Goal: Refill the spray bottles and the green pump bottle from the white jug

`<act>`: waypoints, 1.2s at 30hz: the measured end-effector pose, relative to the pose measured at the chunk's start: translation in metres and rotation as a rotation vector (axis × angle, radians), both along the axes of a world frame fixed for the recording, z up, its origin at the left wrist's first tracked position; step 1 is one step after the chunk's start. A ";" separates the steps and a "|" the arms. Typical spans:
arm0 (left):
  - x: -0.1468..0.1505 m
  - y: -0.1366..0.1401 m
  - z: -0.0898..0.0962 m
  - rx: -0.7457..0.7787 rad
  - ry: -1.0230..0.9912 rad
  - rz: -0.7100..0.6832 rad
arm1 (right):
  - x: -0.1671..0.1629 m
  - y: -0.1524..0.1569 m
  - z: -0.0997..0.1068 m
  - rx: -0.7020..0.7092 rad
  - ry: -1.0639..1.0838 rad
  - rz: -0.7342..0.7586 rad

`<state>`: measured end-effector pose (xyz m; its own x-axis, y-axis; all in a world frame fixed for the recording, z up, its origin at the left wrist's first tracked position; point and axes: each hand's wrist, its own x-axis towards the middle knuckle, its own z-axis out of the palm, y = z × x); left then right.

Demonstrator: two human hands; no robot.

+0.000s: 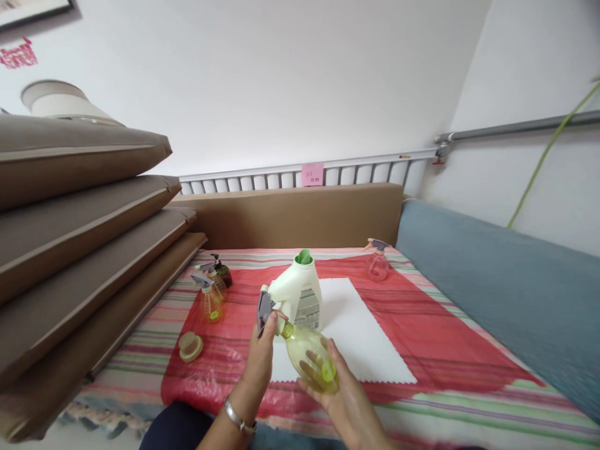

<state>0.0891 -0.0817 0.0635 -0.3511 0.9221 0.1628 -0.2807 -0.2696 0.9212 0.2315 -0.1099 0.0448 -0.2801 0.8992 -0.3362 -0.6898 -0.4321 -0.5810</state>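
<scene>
A yellow see-through spray bottle [307, 353] is held tilted in front of me. My left hand [266, 340] has its fingers closed round the neck, just below the grey-and-white spray head [265, 310]. Around the bottle's rounded base my right hand [340, 381] is wrapped, its fingers showing through the plastic. Just behind stands a large white detergent jug [304, 294] whose mouth has a green spout [304, 257]. The jug rests on a white sheet [360, 331] with a wavy edge. A pale round cap [190, 347] lies to the left.
At left stand an orange-tinted spray bottle [212, 303] and a dark pump bottle [222, 272]. A pink spray bottle [377, 265] stands at back right. Red plastic [422, 325] covers striped cloth. Stacked brown cushions [94, 206] rise at left; a blue-grey cushion [497, 275] borders the right.
</scene>
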 end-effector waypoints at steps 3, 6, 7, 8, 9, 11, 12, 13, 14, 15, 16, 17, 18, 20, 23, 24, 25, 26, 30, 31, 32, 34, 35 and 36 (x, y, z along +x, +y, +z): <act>0.000 0.000 0.000 -0.015 0.003 0.011 | -0.001 -0.002 0.000 0.017 0.001 -0.008; 0.001 -0.003 0.004 -0.012 0.075 -0.006 | 0.000 -0.003 0.001 0.040 -0.005 -0.011; 0.001 -0.005 0.005 -0.007 0.104 -0.009 | 0.000 -0.003 0.001 0.049 -0.002 -0.008; 0.002 -0.007 0.007 -0.007 0.128 -0.011 | -0.001 -0.003 0.001 0.058 0.003 -0.003; 0.003 -0.008 0.009 -0.009 0.144 -0.008 | -0.001 -0.003 0.002 0.066 0.006 0.002; 0.005 -0.011 0.011 -0.017 0.165 -0.007 | -0.001 -0.003 0.003 0.075 0.001 -0.001; 0.005 -0.012 0.012 -0.022 0.171 -0.002 | -0.001 -0.004 0.005 0.079 -0.006 -0.006; 0.005 -0.012 0.012 -0.025 0.177 0.005 | -0.001 -0.004 0.006 0.087 -0.013 -0.009; 0.004 -0.012 0.013 -0.026 0.182 0.012 | 0.000 -0.006 0.008 0.097 -0.017 -0.009; 0.003 -0.012 0.013 -0.025 0.184 0.021 | 0.001 -0.007 0.011 0.114 -0.012 -0.005; 0.001 -0.011 0.013 -0.023 0.184 0.031 | 0.003 -0.009 0.013 0.134 0.002 0.007; 0.000 -0.011 0.014 -0.019 0.181 0.043 | 0.004 -0.011 0.016 0.155 0.023 0.027; -0.002 -0.011 0.015 -0.014 0.177 0.054 | 0.006 -0.013 0.019 0.174 0.046 0.049; -0.004 -0.012 0.018 -0.012 0.159 0.080 | 0.008 -0.017 0.022 0.191 0.067 0.072; -0.008 -0.014 0.024 -0.004 0.130 0.078 | 0.006 -0.020 0.018 0.178 -0.045 0.056; -0.009 -0.014 0.025 0.003 0.116 0.070 | 0.005 -0.020 0.015 0.167 -0.106 0.064; -0.009 -0.015 0.026 0.011 0.104 0.057 | 0.003 -0.020 0.012 0.155 -0.162 0.089; -0.010 -0.015 0.027 0.019 0.092 0.043 | 0.002 -0.019 0.008 0.139 -0.195 0.133; -0.010 -0.018 0.030 0.046 -0.001 -0.076 | 0.001 -0.014 -0.001 -0.006 -0.067 0.499; -0.009 -0.019 0.032 0.038 -0.053 -0.125 | 0.001 -0.012 -0.002 -0.041 -0.016 0.605; -0.008 -0.020 0.033 0.022 -0.112 -0.174 | 0.001 -0.011 -0.003 -0.061 0.024 0.699; -0.007 -0.022 0.035 -0.012 -0.225 -0.246 | -0.001 -0.009 -0.004 -0.051 0.080 0.790; -0.006 -0.023 0.035 -0.020 -0.266 -0.262 | -0.002 -0.009 -0.005 -0.038 0.101 0.800; -0.006 -0.024 0.036 -0.018 -0.297 -0.263 | -0.003 -0.009 -0.007 -0.032 0.118 0.804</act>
<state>0.0835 -0.1056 0.0992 -0.1322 0.9886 0.0724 -0.5927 -0.1374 0.7937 0.2283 -0.1191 0.0378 -0.8715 0.3980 -0.2865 -0.2169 -0.8368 -0.5027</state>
